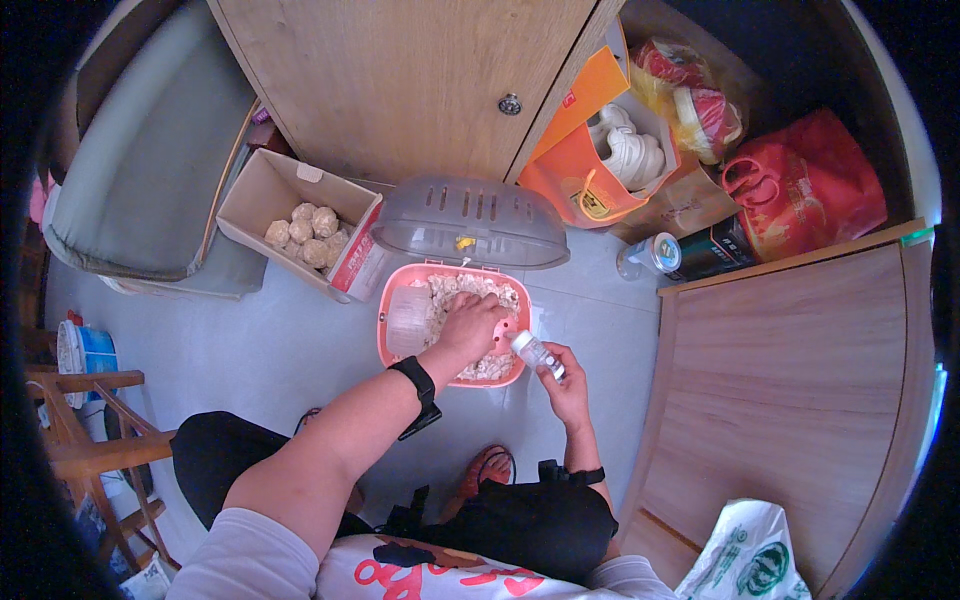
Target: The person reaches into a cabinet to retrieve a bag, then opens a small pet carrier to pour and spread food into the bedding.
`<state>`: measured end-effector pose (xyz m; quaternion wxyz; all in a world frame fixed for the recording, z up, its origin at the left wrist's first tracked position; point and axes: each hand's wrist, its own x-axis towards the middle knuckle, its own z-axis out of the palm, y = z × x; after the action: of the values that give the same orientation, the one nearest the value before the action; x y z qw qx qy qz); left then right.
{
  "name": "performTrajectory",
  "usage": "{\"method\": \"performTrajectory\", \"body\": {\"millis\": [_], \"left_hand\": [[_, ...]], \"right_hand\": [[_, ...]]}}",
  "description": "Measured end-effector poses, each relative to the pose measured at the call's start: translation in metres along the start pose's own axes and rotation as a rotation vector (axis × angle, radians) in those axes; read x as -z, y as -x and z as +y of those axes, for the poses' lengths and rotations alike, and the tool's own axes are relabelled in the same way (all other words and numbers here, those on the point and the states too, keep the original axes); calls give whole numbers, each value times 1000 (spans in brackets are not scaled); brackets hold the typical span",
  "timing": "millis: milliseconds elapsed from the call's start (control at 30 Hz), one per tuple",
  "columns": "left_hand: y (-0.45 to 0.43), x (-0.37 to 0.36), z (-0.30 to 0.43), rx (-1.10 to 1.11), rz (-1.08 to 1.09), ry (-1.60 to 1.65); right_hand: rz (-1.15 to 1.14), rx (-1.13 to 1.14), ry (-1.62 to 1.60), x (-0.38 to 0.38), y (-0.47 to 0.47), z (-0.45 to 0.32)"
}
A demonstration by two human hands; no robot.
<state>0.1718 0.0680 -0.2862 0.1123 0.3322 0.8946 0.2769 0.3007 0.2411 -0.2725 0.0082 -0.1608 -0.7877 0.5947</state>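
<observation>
A pink plastic small-pet carrier [385, 300] stands on the floor before me, with pale shredded bedding [450, 283] inside and a clear plastic part [409, 319] at its left. Its smoky clear lid [480, 214], with vent slots, is tipped back behind it. My left hand [472, 322] reaches into the carrier over the bedding, close to a pink piece with dark holes [502, 336]; whether its fingers grip that piece is hard to tell. My right hand [566, 386] holds a small clear bottle with a white cap [538, 354], tilted at the carrier's right rim, its spout end towards the pink piece.
Behind on the left is an open cardboard box [255, 195] of round tan balls [311, 232]. Beyond the lid stands a wooden cabinet door [397, 82]. To the right are an orange bag [555, 172] with white shoes [630, 150], a clear jar [645, 256] and a wooden panel [772, 375].
</observation>
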Motion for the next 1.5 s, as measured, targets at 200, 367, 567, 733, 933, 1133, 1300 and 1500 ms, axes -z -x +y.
{"method": "performTrajectory", "body": {"millis": [200,367,567,733,933,1133,1300,1500], "left_hand": [[0,3,2,17,-39,-27],[-1,0,-2,-11,-36,-23],[-1,4,-1,0,-50,-36],[-2,8,5,8,-67,-31],[-2,4,2,15,-63,-48],[-2,-2,-1,-6,-40,-63],[-1,1,0,-8,-36,-46],[-1,3,3,8,-23,-56]], "right_hand": [[3,26,-2,0,0,3],[1,15,-7,0,-1,3],[1,40,15,-1,-1,0],[0,20,-4,0,0,1],[2,15,-17,-2,0,-1],[-1,11,-24,-1,0,-3],[0,17,-12,-1,0,-2],[2,17,-22,-2,0,0]]}}
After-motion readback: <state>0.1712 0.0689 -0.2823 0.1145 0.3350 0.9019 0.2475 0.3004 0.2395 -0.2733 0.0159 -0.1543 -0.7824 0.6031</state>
